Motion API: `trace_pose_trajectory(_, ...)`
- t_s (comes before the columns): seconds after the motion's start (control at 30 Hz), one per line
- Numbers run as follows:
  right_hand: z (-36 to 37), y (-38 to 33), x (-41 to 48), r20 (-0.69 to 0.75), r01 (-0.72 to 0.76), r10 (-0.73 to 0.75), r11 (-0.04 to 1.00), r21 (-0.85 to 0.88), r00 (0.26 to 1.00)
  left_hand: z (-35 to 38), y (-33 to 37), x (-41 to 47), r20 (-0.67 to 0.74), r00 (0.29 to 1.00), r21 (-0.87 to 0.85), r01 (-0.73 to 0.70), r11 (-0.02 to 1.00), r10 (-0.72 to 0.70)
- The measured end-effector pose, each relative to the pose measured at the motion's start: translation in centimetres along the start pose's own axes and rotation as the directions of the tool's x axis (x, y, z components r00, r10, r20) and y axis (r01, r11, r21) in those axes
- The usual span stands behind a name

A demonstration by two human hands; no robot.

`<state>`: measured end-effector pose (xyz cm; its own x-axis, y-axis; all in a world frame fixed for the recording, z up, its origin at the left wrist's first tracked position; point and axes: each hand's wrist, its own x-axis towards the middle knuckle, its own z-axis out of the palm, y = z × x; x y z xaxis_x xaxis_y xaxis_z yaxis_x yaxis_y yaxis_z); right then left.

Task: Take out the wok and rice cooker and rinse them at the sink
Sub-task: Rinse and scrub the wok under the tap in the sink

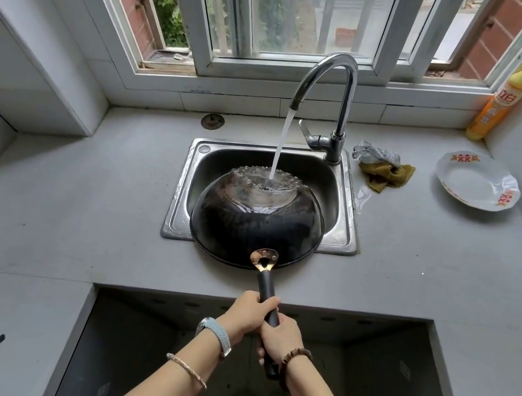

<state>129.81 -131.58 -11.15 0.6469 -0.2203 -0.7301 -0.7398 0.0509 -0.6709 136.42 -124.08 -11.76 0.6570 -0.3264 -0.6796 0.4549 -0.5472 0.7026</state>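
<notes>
A black wok (255, 223) is held upside down over the steel sink (343, 225), its near rim reaching past the sink's front edge. Water from the chrome faucet (336, 82) runs onto the wok's upturned bottom and spreads out in a ring. My left hand (248, 315) grips the upper part of the wok's black handle (267, 288). Just below it, my right hand (279, 337) grips the lower part of the same handle. The rice cooker is not in view.
A white plate (478, 182) lies on the grey counter at the right. A yellow detergent bottle (502, 100) stands in the right corner by the window. Cloths (383, 168) lie beside the faucet. Below my arms is a dark open recess (160, 336) in the counter.
</notes>
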Motion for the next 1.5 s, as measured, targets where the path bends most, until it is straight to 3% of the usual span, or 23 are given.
trace_pose_trajectory(0.33, 1.4, 1.1, 0.8, -0.037, -0.002, 0.001, 0.999, -0.037, 0.999, 0.0, -1.7, 0.7, -0.143, 0.990, 0.136, 0.029, 0.990, -0.010)
trace_pose_trajectory(0.6, 1.6, 1.8, 1.2, -0.042, -0.014, 0.011, 0.997, -0.071, 0.999, 0.1, -2.9, 1.2, -0.127, 0.991, 0.026, 0.038, 0.999, -0.034)
trace_pose_trajectory(1.17, 1.8, 2.7, 1.8, -0.067, 0.006, -0.020, 0.978, -0.209, 0.998, 0.8, -3.9, 1.6, -0.114, 0.993, 0.073, 0.030, 0.997, -0.022)
trace_pose_trajectory(1.5, 1.5, 1.7, 1.0, -0.064, -0.025, 0.016, 0.989, -0.144, 0.998, 0.4, -3.0, 1.0, -0.109, 0.993, 0.048, 0.042, 0.998, -0.036)
